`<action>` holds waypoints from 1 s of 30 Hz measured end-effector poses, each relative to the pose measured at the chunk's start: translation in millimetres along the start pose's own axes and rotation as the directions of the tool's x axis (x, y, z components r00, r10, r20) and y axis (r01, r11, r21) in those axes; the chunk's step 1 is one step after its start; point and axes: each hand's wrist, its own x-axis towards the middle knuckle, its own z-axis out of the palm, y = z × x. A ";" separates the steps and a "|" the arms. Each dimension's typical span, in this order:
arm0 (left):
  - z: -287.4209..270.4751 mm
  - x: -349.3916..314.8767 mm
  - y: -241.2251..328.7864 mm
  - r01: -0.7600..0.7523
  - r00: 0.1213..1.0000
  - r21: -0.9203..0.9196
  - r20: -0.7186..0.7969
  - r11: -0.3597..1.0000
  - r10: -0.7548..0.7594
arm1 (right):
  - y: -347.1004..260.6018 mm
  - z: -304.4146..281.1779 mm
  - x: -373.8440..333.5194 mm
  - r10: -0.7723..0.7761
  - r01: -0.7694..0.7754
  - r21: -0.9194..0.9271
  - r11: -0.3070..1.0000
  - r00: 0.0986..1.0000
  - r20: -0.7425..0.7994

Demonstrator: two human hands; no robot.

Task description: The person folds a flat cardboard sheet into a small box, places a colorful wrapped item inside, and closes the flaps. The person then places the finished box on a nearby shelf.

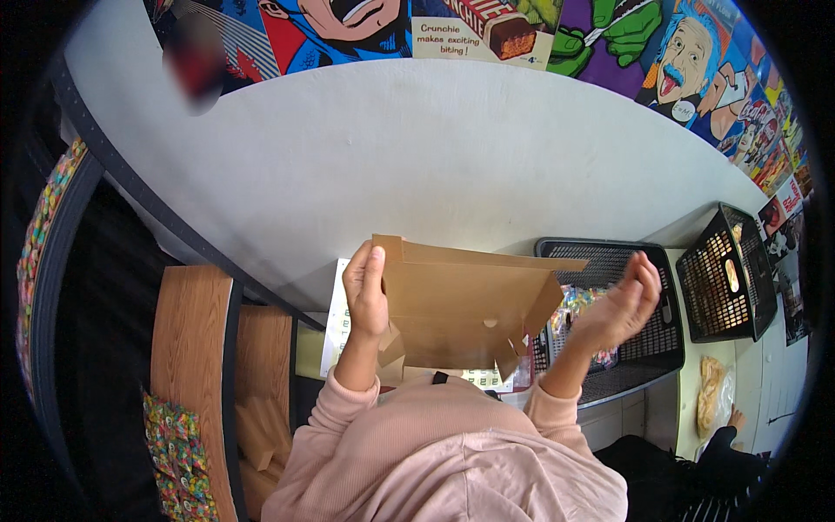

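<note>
- Head view: the left hand (366, 294) holds a flat brown cardboard box (465, 304) by its left edge, fingers (374, 265) clamped on the panel. The box is raised in front of the chest, above the tabletop (748, 365), half unfolded with its flaps hanging loose.
- The right hand (619, 306) hovers just beside the box's right flap, not touching it, fingers apart and curled.
- The step in hand looks like folding the box into shape; the next move probably calls for the right hand to catch the loose right flap while the left steadies the panel.
- Behind the box lies a black plastic basket (639, 348) holding bright wrapped packets (578, 309); a second black basket (726, 274) stands tilted to its right.
- A white printed sheet (337, 322) lies under the box's left side.
- Colourful cartoon posters (522, 35) run along the grey wall (417, 148).
</note>
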 end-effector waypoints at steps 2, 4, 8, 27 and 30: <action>0.6 4.5 -2.8 -0.043 0.998 -0.009 -0.050 0.999 0.042 | 5.3 -11.2 6.7 0.168 -0.171 0.123 0.977 0.985 0.040; 4.2 5.5 -1.3 -0.003 0.999 -0.034 -0.034 0.999 0.002 | 13.8 -15.4 6.6 0.446 -0.471 0.131 0.872 0.876 0.182; 10.9 5.1 -3.8 0.037 0.999 -0.043 0.029 0.998 -0.036 | 41.4 -2.6 -16.1 0.611 -0.874 0.358 0.327 0.485 0.626; 1.0 9.3 -13.1 0.095 0.995 -0.084 0.013 0.992 -0.095 | 47.4 26.2 -13.0 0.128 -0.811 0.374 0.450 0.473 0.872; -0.8 7.4 -14.1 0.046 0.998 -0.076 0.053 0.996 -0.042 | 46.9 28.2 -9.3 0.239 -0.842 0.345 0.415 0.467 0.852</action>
